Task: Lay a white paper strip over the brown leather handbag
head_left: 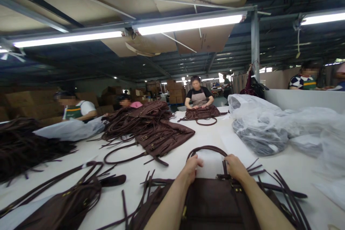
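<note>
A dark brown bag (212, 201) with long thin straps lies on the white table directly in front of me. Its rounded handle (206, 148) arches away from me beyond the bag's top edge. My left hand (192, 167) is closed around the left side of the handle, fingers curled. On the handle's right side, my right hand (235, 166) grips it with bent fingers. Small brass-coloured fittings show near the right strap base.
Another brown bag (61, 201) lies at the left front. A pile of brown bags (140, 118) stands beyond it, and plastic-wrapped bags (258, 129) sit at right. Across the white table (210, 134), a person (198, 97) handles a similar bag. Other people sit further off.
</note>
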Demonstrator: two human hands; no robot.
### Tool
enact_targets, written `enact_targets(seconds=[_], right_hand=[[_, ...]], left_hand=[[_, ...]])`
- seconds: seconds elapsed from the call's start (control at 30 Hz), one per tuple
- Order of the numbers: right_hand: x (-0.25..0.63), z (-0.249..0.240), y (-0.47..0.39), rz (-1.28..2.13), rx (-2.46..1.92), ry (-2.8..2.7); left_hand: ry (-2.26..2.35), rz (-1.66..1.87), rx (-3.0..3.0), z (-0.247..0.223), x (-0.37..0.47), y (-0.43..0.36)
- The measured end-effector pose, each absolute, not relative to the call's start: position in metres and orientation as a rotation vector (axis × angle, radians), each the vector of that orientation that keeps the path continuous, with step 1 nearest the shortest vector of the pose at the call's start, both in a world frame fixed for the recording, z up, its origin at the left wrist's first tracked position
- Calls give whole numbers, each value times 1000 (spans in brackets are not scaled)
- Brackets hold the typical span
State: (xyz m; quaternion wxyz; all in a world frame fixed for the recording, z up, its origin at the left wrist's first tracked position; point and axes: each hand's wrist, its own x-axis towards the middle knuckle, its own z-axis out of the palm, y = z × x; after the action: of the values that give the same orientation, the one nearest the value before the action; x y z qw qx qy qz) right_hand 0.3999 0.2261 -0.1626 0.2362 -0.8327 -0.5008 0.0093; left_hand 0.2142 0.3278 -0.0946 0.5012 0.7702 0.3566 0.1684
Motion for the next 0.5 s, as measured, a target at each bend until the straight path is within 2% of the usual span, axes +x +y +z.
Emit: enact_targets(seconds=[0.17, 0.33, 0.4, 0.5], right_hand=[[396, -161, 225, 28, -2282, -1338], [392, -159, 222, 27, -2320, -1275], [391, -158, 220, 35, -2328, -1258], [390, -156, 218, 54, -2322, -1277]], left_hand=[[475, 288, 1651, -72, 182, 314], [360, 84, 1580, -47, 161, 304], [333, -75, 1688, -41, 145, 298], [115, -380, 2222, -49, 111, 286]])
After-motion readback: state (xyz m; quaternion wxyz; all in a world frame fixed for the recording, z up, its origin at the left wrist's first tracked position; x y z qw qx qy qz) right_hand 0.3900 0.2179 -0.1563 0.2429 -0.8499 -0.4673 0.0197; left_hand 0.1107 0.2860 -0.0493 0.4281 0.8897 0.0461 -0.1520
